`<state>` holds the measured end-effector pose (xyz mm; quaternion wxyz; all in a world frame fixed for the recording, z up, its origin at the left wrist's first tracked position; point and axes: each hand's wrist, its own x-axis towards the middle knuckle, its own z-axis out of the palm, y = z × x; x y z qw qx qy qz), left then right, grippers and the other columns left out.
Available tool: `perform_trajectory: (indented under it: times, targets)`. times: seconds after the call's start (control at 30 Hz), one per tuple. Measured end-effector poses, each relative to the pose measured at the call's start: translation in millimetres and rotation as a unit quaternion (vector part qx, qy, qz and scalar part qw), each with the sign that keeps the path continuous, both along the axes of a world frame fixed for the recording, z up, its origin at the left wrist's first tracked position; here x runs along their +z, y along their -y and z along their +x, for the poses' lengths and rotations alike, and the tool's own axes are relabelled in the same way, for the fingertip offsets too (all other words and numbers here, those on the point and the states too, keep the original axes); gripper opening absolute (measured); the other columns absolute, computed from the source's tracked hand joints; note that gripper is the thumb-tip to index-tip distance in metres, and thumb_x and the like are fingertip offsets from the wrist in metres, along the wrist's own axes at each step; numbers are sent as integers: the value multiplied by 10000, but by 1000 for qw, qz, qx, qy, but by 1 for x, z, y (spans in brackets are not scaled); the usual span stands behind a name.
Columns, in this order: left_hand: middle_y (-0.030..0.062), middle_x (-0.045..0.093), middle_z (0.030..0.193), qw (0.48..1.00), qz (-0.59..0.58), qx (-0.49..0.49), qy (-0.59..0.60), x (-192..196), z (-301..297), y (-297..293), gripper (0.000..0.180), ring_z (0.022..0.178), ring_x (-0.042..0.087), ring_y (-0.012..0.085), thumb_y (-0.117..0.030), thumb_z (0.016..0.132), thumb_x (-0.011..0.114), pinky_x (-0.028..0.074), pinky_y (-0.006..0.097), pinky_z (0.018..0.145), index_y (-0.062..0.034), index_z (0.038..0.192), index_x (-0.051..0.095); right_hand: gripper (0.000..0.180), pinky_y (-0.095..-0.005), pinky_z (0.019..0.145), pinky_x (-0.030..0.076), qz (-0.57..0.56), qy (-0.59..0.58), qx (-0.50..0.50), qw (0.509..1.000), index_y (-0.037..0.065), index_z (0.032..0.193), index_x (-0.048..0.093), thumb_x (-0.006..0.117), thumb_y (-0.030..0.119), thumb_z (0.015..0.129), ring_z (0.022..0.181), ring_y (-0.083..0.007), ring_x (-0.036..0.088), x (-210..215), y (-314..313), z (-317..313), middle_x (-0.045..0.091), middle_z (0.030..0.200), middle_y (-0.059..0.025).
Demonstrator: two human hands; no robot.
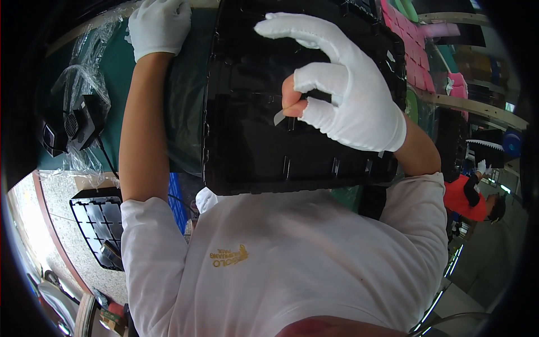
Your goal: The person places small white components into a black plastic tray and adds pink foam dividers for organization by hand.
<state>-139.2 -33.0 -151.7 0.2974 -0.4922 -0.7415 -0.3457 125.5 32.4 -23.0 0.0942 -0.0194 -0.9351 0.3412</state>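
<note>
My right hand (353, 90), in a white glove with bare thumb and index tips, is over the black plastic tray (241, 146). Those two tips pinch a small, pale, see-through strip (278, 117), while the other gloved fingers stretch away from it. The tray lies in front of my body, its ribbed surface facing up. At the far left, my left hand (159, 31), also gloved in white, rests by the table's far edge. Its fingers look curled in; the upper edge of the view partly cuts them off, and what they hold, if anything, is hidden.
Clear plastic wrap (84, 78) and black cabled devices (84, 121) lie on the green table (120, 73) at left. Below stands a black gridded crate (98, 224). Pink slotted pieces (410, 48) are beyond the tray's right side. A person in a red top (467, 196) is farther right.
</note>
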Motion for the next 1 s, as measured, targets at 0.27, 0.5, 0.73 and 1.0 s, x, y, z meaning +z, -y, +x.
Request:
perform_trajectory:
  times: [0.27, 0.5, 0.73, 1.0]
  targets:
    - [86, 671, 728, 1000, -18, 11, 4, 3, 1, -2, 87, 791, 635, 308, -135, 720, 638, 498, 445, 728, -88, 651, 663, 144, -440, 971, 481, 124, -30, 83, 988, 59, 727, 681, 800, 115, 667, 1254, -357, 511, -28, 22, -10, 547, 1310, -186]
    - [89, 675, 736, 1000, -15, 10, 12, 0, -1, 0, 71, 794, 639, 307, -131, 716, 642, 505, 440, 728, -90, 664, 668, 325, -468, 995, 462, 117, -14, 8, 993, 74, 815, 655, 875, 223, 628, 1258, -373, 514, -34, 21, -7, 535, 1329, -207]
    - [106, 669, 732, 1000, 9, 6, 24, 3, 0, -1, 63, 778, 640, 319, -124, 714, 646, 507, 446, 732, -78, 676, 665, 293, -432, 967, 495, 110, -8, -23, 994, 69, 712, 585, 855, 161, 650, 1231, -367, 548, -37, 18, -14, 541, 1332, -204]
    - [115, 664, 719, 1000, -20, 0, 15, 2, -2, -1, 86, 768, 639, 324, -124, 719, 641, 508, 445, 727, -72, 652, 651, 124, -420, 951, 485, 57, -28, 13, 998, 70, 777, 730, 801, 94, 677, 1202, -334, 549, -30, 18, -1, 562, 1307, -155]
